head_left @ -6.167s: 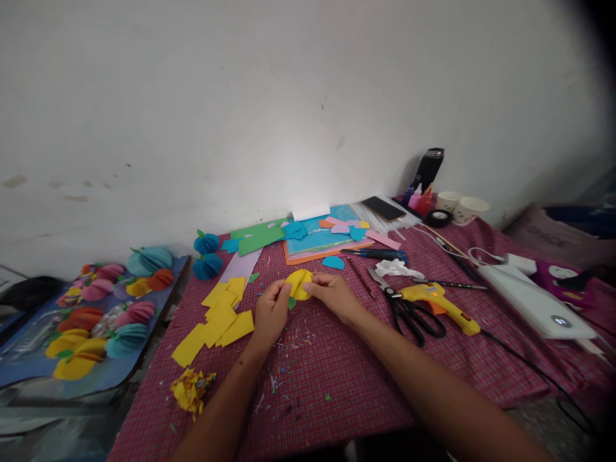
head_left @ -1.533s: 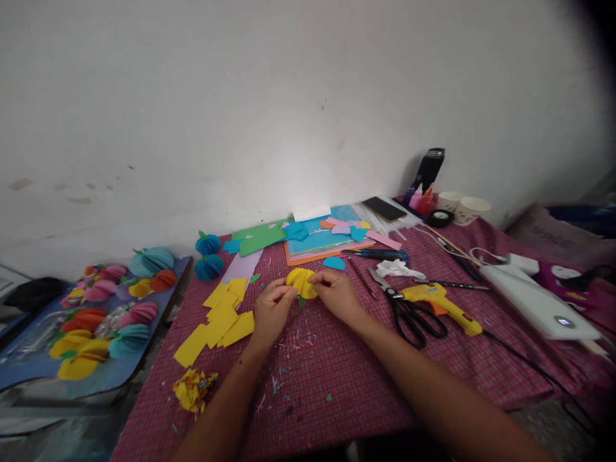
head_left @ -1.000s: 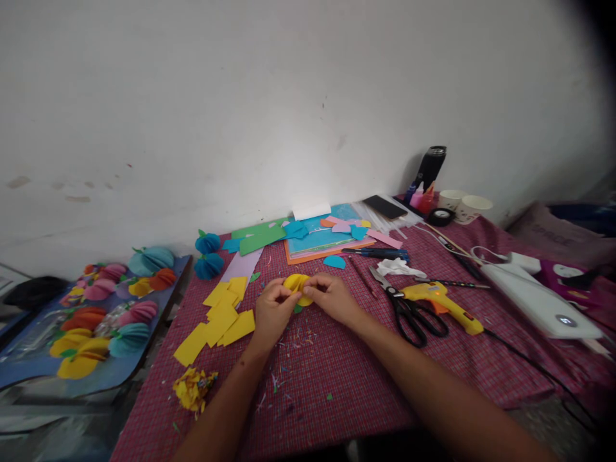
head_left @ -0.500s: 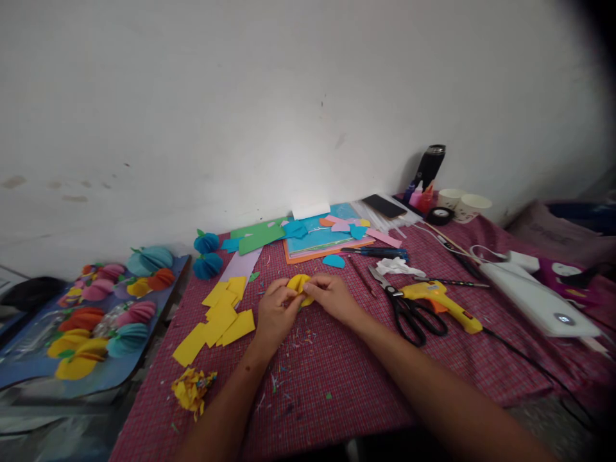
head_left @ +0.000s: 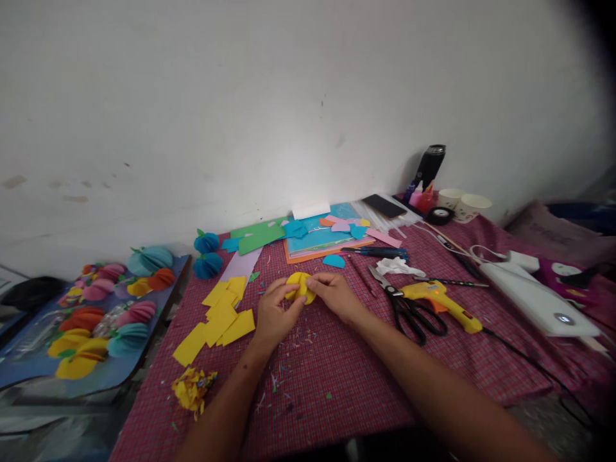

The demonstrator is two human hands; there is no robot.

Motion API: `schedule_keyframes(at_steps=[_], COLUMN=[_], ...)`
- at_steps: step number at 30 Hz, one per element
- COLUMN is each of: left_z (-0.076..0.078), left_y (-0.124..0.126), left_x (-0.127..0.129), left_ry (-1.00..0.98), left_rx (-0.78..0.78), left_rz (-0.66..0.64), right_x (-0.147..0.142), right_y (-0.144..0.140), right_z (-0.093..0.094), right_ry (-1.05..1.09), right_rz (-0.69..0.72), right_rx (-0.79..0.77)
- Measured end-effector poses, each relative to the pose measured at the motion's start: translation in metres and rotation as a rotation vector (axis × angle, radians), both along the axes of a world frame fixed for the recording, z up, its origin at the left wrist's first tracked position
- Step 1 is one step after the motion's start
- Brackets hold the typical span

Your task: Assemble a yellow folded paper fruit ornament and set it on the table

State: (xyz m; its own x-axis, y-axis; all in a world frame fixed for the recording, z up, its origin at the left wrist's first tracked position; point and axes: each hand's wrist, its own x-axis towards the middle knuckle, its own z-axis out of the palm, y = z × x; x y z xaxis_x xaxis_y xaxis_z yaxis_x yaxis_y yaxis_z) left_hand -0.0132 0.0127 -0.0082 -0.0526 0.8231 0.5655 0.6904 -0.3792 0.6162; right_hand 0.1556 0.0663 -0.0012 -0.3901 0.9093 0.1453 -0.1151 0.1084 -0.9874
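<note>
Between my two hands is a round, folded yellow paper piece (head_left: 300,287), held just above the checked tablecloth (head_left: 337,385). My left hand (head_left: 278,311) pinches its left and lower edge between thumb and fingers. My right hand (head_left: 334,296) grips its upper right side, thumb and index finger on the paper. Left of my left hand lie several yellow paper rectangles (head_left: 222,317), overlapping. A crumpled yellow paper ball (head_left: 191,390) sits nearer to me. Beyond my hands are a small green paper leaf (head_left: 254,276) and a blue paper half-circle (head_left: 333,261).
Right of my hands lie black-handled scissors (head_left: 407,308), a yellow glue gun (head_left: 445,305) with its cable, and a white power bank (head_left: 539,298). Paper sheets (head_left: 312,242) lie by the wall. Two blue paper pumpkins (head_left: 208,265) stand at the left edge; more fill a blue board (head_left: 129,369).
The yellow paper piece has turned and spread slightly between my fingers, showing more of its face. My right fingers have shifted a little along its edge.
</note>
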Motion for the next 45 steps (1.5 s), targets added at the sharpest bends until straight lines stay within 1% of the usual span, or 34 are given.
schedule_keyframes(at_steps=[4,9,13,19,24,31,36,39,45], left_z=[0.003,0.005,0.006,0.009,0.007,0.006,0.008,0.009,0.015], left_y=[-0.001,-0.002,-0.002,-0.003,-0.002,-0.003,-0.003,-0.003,-0.006], left_x=[0.001,0.001,0.000,0.001,0.001,0.000,0.001,0.002,0.004], left_ry=[-0.022,-0.038,-0.050,-0.067,-0.074,-0.060,-0.053,-0.039,0.074], left_rx=[0.001,-0.011,-0.027,-0.038,-0.035,-0.039,-0.035,-0.020,0.007], left_rz=[0.009,-0.012,-0.010,-0.016,-0.026,-0.033,-0.041,-0.047,-0.109], right_x=[0.001,0.001,0.001,0.001,0.000,0.001,0.001,0.002,0.000], right_y=[0.000,0.001,0.001,0.000,0.001,0.001,0.000,-0.001,-0.001], right_z=[-0.001,-0.004,-0.003,-0.001,-0.003,-0.003,0.001,0.002,0.000], right_ry=[0.020,0.048,0.060,0.066,0.043,0.006,0.000,0.006,-0.015], right_rz=[0.024,0.058,0.076,0.109,0.092,0.087,0.092,0.049,0.028], right_rx=[0.000,-0.037,-0.064,-0.039,-0.036,0.031,-0.009,-0.034,-0.040])
